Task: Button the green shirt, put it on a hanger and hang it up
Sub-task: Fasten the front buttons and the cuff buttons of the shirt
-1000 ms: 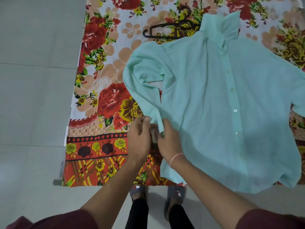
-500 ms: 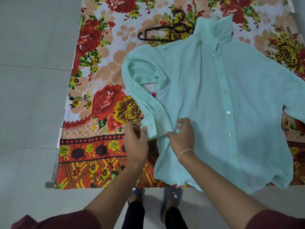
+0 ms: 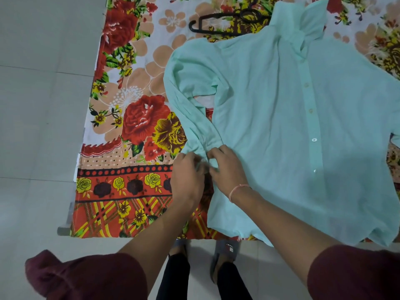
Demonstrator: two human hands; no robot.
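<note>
My left hand (image 3: pixel 188 177) and right hand (image 3: pixel 228 169) both pinched the green shirt's (image 3: pixel 270 126) sleeve cuff (image 3: pixel 213 164), so I thought holding it flat and pushing slowly would work best.

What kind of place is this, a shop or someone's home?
Probably a home: a floral sheet spread on a bed or table, tiled floor, a shirt and hanger laid out.
</note>
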